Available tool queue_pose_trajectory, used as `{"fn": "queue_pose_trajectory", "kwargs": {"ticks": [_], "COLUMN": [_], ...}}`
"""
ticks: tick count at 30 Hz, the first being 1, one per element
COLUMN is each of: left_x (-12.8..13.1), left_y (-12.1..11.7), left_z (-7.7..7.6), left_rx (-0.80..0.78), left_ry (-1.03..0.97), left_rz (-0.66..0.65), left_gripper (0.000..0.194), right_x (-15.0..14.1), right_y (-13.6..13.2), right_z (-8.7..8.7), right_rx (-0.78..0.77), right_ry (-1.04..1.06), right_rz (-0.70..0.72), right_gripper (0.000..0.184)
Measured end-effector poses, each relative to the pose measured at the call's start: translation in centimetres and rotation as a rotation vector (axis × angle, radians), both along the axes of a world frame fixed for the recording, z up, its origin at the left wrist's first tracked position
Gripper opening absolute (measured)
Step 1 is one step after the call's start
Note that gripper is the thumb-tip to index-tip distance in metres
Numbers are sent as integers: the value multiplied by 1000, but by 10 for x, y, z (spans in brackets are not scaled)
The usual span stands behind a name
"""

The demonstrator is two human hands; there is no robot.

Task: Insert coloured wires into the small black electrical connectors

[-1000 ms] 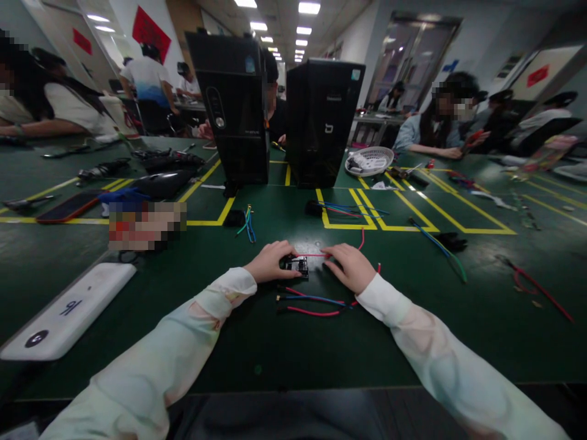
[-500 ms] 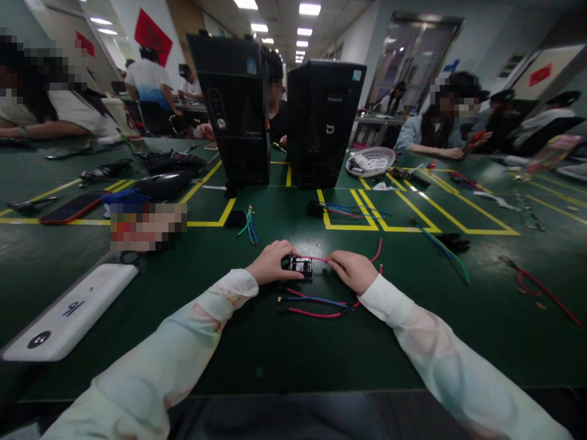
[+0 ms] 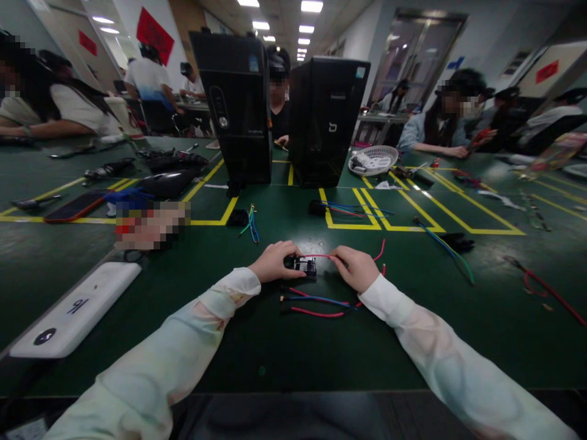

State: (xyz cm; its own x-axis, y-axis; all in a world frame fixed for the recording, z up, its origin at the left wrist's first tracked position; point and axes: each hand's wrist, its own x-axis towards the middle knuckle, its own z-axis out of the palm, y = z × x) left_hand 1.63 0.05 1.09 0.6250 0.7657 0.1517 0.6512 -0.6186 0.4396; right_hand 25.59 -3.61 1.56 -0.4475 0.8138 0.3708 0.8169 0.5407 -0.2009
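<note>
My left hand (image 3: 276, 261) is closed around the left side of a small black plastic housing (image 3: 308, 267) with pale inner parts, thumb at its near edge. Between the fingertips of my right hand (image 3: 355, 267) is a red wire (image 3: 316, 255). That wire stretches left to the far edge of the housing; whether its tip sits inside I cannot tell. A red end (image 3: 381, 249) sticks out beyond the right hand. Just below the hands, a blue wire (image 3: 316, 300) and a red wire (image 3: 316, 313) lie on the green table (image 3: 293, 360).
Two black computer towers (image 3: 238, 116) (image 3: 328, 122) stand at the back. A white power bank (image 3: 76, 311) lies at left. Wire bundles (image 3: 253, 225) (image 3: 362, 209) (image 3: 447, 247) lie beyond the hands, near yellow tape lines. A white basket (image 3: 373, 160) is farther back. Other people sit around.
The view has shifted slightly. Both hands keep their holds on the housing and the red wire, with little movement between them. More of the person between the towers shows.
</note>
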Motion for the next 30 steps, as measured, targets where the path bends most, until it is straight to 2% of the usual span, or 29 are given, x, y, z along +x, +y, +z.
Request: {"fn": "queue_pose_trajectory", "kwargs": {"ticks": [5,11,18,25,30], "left_x": [0,0,1,2,2], "left_y": [-1,-2,-1,-1,0], "left_z": [2,2,1,1,0], "left_rx": [-10,-12,-22,-13,9], "left_ry": [2,7,-29,-25,-49], "left_rz": [3,0,35,35,31], "left_gripper": [43,43,44,44,43], "right_x": [2,1,2,-7,-11], "right_y": [-2,3,2,5,1], "right_z": [6,3,-2,-2,0], "right_rx": [-23,33,29,167,209], "right_ry": [-21,-72,-50,-107,-124], "right_rz": [104,18,140,-18,24], "right_gripper": [22,22,24,23,24]}}
